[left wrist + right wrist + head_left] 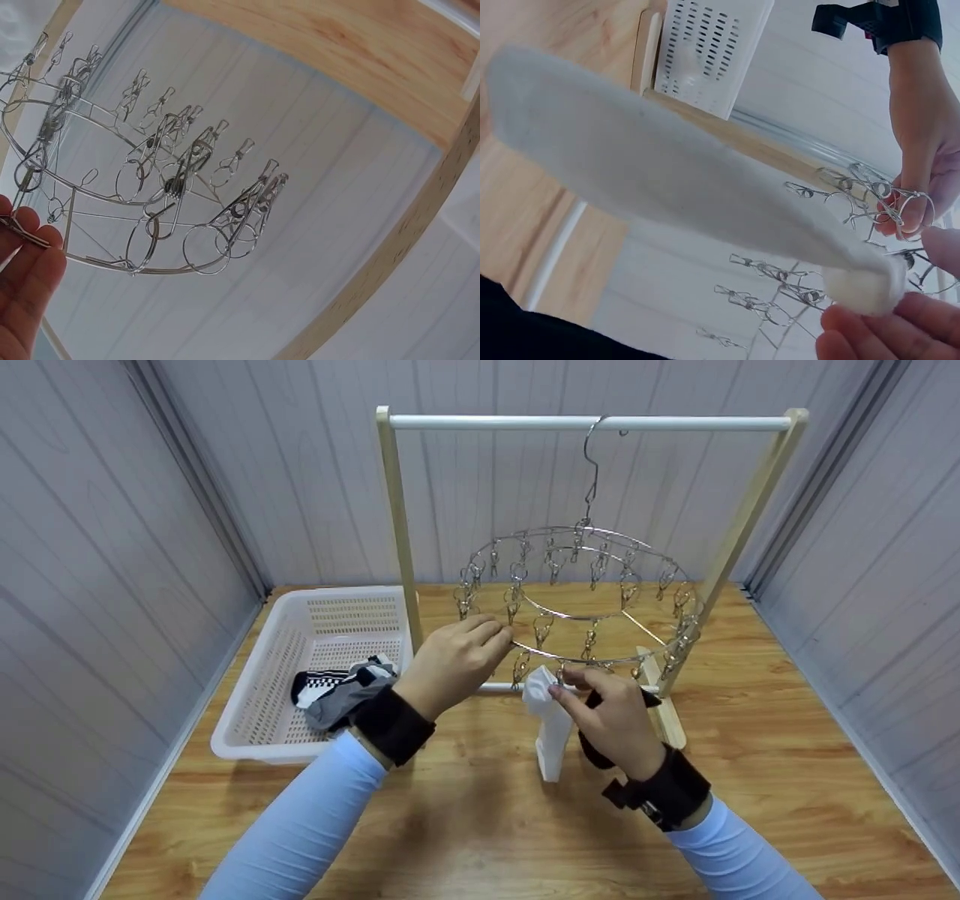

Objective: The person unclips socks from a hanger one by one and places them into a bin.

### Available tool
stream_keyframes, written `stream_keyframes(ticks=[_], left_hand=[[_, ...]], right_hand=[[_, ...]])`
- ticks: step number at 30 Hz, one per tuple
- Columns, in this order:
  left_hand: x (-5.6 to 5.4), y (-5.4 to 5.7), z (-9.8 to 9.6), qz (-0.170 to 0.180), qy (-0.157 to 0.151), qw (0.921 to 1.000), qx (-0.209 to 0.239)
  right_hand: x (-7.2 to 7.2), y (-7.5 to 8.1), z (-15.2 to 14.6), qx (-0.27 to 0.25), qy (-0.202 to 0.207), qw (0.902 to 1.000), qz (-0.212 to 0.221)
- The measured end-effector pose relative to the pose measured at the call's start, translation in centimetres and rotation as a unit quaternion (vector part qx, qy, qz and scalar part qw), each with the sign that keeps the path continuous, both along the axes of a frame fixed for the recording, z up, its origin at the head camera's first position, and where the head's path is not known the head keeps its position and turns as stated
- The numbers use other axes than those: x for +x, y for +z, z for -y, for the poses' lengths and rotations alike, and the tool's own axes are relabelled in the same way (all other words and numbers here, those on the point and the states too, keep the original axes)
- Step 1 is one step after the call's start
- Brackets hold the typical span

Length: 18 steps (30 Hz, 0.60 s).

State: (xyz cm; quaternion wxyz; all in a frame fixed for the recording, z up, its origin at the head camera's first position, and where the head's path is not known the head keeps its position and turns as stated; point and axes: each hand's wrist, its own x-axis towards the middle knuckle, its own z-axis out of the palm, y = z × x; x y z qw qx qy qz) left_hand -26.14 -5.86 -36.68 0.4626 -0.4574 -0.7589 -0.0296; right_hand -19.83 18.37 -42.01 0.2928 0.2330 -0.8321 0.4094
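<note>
A round metal clip hanger (pixel 570 615) hangs from the rack's bar. My left hand (pixel 461 664) grips its outer wire ring; in the left wrist view, that hand's fingers (pixel 37 274) pinch the wire. At the ring's near side, my right hand (pixel 611 720) pinches a metal clip (pixel 559 673) between thumb and fingers. A white sock (pixel 553 739) hangs at this clip, its bunched upper end beside the thumb. The right wrist view shows the white sock (pixel 660 165) stretching away from the fingertips. Black fabric (pixel 594 746) hangs partly hidden behind my right hand.
A white plastic basket (pixel 255 675) on the left holds several grey, black and white socks (pixel 341 697). The rack has wooden posts (pixel 397 517) and a white top bar (pixel 487 423). Panelled walls (pixel 97 585) enclose the wooden table (pixel 795 780) on three sides.
</note>
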Motion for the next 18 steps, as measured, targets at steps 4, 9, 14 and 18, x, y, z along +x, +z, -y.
stream_keyframes(ticks=[4,9,14,18], left_hand=[[0.1,-0.2,0.0,0.004,0.002,0.9999,0.013],[0.6,-0.5,-0.1,0.016,-0.003,0.9987,0.048],[1.5,-1.2,-0.1,0.042,-0.007,0.9952,0.088],[2.5,-2.4,0.1,0.085,-0.004,0.9908,0.105]], right_hand=[[-0.2,0.1,0.1,-0.019,0.006,0.9996,0.017],[-0.3,0.2,0.2,-0.032,0.018,0.9993,0.009],[-0.4,0.2,0.1,-0.037,0.03,0.9988,-0.014],[-0.4,0.1,0.0,-0.034,0.03,0.9986,-0.025]])
